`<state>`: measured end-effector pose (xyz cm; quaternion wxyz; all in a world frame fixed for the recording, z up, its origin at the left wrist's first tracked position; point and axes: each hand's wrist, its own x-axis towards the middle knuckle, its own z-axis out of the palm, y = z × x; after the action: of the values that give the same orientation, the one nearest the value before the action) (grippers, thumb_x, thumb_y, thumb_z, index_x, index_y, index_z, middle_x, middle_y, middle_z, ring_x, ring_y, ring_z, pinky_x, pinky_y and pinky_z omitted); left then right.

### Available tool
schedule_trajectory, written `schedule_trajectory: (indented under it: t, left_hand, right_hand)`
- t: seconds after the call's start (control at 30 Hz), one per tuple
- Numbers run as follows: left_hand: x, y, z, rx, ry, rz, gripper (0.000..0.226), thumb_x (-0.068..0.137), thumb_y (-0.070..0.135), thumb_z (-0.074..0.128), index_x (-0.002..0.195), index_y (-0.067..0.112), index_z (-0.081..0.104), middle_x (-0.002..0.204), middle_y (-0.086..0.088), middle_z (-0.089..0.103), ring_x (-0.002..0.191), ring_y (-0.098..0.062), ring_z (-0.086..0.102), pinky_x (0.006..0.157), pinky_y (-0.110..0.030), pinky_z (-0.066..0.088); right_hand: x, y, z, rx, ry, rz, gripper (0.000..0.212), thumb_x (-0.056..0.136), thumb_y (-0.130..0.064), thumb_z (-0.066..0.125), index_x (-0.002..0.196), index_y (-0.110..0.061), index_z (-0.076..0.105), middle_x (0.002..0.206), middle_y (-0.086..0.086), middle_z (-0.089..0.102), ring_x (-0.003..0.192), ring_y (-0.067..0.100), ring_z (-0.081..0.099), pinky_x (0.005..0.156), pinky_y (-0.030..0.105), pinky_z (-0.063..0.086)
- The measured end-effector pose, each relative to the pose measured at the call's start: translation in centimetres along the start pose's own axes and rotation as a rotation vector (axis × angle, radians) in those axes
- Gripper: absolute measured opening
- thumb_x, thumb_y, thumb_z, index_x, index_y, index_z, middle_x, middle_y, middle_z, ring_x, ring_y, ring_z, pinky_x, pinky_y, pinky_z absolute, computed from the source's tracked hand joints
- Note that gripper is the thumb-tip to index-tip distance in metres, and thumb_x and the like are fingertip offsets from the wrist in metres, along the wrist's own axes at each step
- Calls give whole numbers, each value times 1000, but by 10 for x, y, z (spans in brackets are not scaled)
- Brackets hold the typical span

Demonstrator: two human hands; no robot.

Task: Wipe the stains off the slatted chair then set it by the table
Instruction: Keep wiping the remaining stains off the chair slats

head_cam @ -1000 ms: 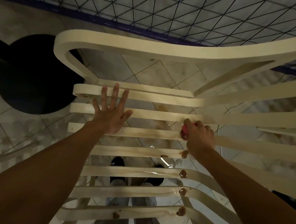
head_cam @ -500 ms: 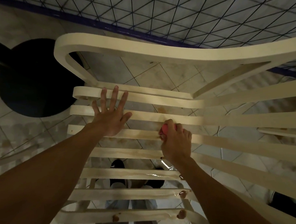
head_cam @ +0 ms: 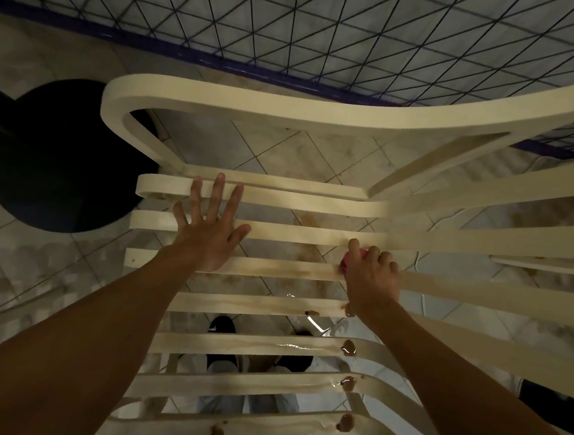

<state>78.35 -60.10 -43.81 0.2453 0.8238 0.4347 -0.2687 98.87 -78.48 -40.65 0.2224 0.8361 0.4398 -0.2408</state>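
A cream slatted chair (head_cam: 288, 203) fills the view below me, its curved backrest rail arching across the top. My left hand (head_cam: 211, 229) lies flat with spread fingers on the upper seat slats. My right hand (head_cam: 371, 272) grips a small pink cloth (head_cam: 345, 264) and presses it on a middle slat. Brown smears run along that slat to the left of the cloth. Brown stain blobs (head_cam: 347, 347) sit on the lower slats, below my right wrist.
A black round table base (head_cam: 57, 158) with its dark post stands on the tiled floor at the left. A blue-framed wire mesh fence (head_cam: 401, 22) runs across the top. My shoes (head_cam: 220, 327) show through the slats.
My right hand with the pink cloth slid left along the middle slat, then back to the right. My left hand stayed flat on the upper slats.
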Motion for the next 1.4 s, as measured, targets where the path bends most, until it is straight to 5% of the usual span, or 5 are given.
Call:
schedule_trajectory:
  t: [0.47, 0.7, 1.0, 1.17, 1.4]
  left_hand:
    - [-1, 3, -2, 9, -7, -8, 73, 99, 62, 13, 143, 37, -38, 144, 6, -55, 136, -33, -46, 114, -64, -11]
    - [1, 1, 0, 9, 4, -1, 73, 98, 63, 14, 144, 38, -37, 144, 7, -54, 129, -30, -51, 114, -63, -11]
    - [-1, 0, -1, 0, 3, 18, 72, 99, 62, 14, 143, 39, -38, 144, 7, -55, 135, -31, -48, 114, -63, -11]
    - [0, 1, 0, 7, 14, 3, 72, 98, 62, 13, 145, 38, -37, 145, 6, -54, 136, -32, -46, 114, -64, -9]
    - [0, 4, 0, 20, 17, -12, 72, 98, 62, 12, 145, 36, -37, 146, 4, -53, 136, -33, -46, 114, -64, -8]
  right_hand:
    - [-17, -40, 22, 655, 205, -148, 39, 97, -17, 58, 134, -13, 45, 136, 11, 46, 128, 27, 41, 100, 42, 49]
    - [-13, -13, 22, 454, 256, -215, 49, 88, -19, 71, 133, -17, 51, 128, 12, 59, 118, 31, 50, 101, 43, 44]
    - [-4, 4, 4, -103, 17, -43, 70, 89, -31, 67, 140, -20, 21, 131, 17, 46, 119, 37, 47, 105, 46, 38]
    - [-6, 8, 10, 146, 84, -166, 51, 96, -22, 53, 142, -14, 32, 136, 16, 44, 120, 34, 45, 102, 42, 40]
    - [-5, -27, 32, 490, 198, -262, 51, 84, -2, 65, 131, -11, 45, 130, 14, 49, 118, 32, 44, 102, 41, 44]
